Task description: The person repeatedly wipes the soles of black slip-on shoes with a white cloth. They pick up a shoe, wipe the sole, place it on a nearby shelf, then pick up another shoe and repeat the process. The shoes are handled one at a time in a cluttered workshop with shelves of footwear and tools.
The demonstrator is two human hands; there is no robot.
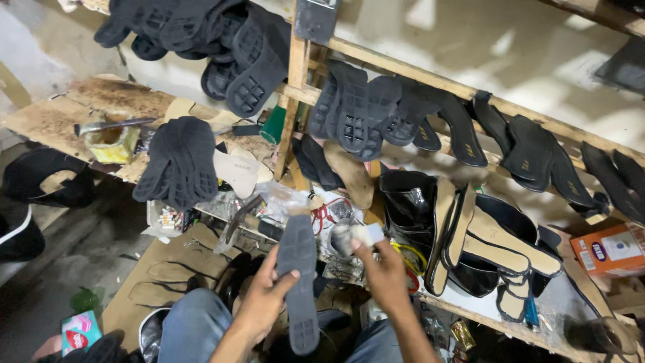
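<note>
Left hand: I am seeing my left hand (263, 300) gripping a dark grey shoe sole (298, 282) from its left side, fingers curling around the edge, tread side facing up at me.
Sole position: it is standing lengthwise in front of me, above my lap, heel end near the bottom of the view.
Right hand: my right hand (384, 269) is closing on a small white block (366, 235), pinching it between the fingertips just right of the sole's top end.
Workbench: a cluttered wooden bench (54, 121) is running across the view, carrying a stack of black soles (180, 161) and a hammer lying over a yellow tin (114, 142).
Rack: black soles are hanging on a wooden rail (430, 79) above.
Right side: tan-lined sandals (494, 242) are lying beside an orange box (608, 250).
</note>
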